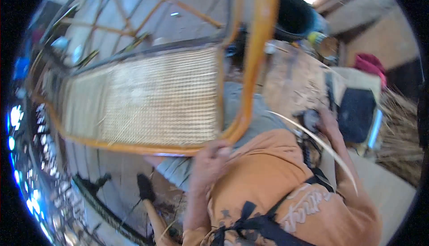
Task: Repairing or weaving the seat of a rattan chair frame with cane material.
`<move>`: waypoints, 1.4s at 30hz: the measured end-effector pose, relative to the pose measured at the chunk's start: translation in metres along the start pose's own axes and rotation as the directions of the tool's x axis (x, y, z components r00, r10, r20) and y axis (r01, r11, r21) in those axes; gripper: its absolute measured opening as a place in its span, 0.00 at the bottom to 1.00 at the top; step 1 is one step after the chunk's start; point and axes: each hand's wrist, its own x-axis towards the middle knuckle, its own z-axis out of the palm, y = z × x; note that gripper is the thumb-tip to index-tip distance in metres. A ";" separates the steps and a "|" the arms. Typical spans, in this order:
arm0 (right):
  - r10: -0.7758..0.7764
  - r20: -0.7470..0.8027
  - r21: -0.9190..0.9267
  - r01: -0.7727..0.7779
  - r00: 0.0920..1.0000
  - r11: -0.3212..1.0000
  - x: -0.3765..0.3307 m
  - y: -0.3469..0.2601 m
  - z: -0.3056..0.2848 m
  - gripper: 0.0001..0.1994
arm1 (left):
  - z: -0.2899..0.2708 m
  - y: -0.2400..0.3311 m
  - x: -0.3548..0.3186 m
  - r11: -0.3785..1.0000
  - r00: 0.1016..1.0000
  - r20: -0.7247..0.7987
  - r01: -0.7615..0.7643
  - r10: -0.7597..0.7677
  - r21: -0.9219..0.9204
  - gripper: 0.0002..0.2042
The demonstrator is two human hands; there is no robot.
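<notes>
A chair-like rattan frame (250,80) with orange-brown poles lies tilted across my lap. Its panel of woven cane (161,98) faces up, tight mesh in the middle and plainer strands toward the left end. At the near corner of the frame, my left hand (213,162) is closed round the pole. Off to the right, my right hand (328,123) reaches to the workbench, its fingers curled at a rounded dark grey thing (308,118) too blurred to name. A long pale cane strip (321,145) curves through the air between my lap and right forearm.
Wood scraps lie on the wooden bench (290,76) at the right, with a black flat pad (357,114) beside it. Behind stand a dark bucket (292,16) and a can (325,45). Loose cane fibres (400,130) pile up at far right. A green pole (105,208) lies lower left.
</notes>
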 end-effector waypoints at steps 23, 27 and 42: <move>-0.065 -0.052 0.266 0.077 0.996 0.961 0.010 0.027 0.029 0.13 | 0.042 -0.008 0.045 0.982 0.975 0.167 -0.122 0.147 -0.146 0.13; -0.055 -0.215 0.520 0.162 0.975 0.839 -0.005 0.003 0.007 0.09 | 0.041 -0.004 0.043 0.961 0.973 0.103 -0.183 0.207 -0.208 0.12; -0.283 -0.355 0.815 0.443 0.891 0.372 -0.009 -0.285 -0.071 0.07 | 0.012 0.000 0.008 0.887 0.992 -0.046 0.083 -0.117 -0.454 0.13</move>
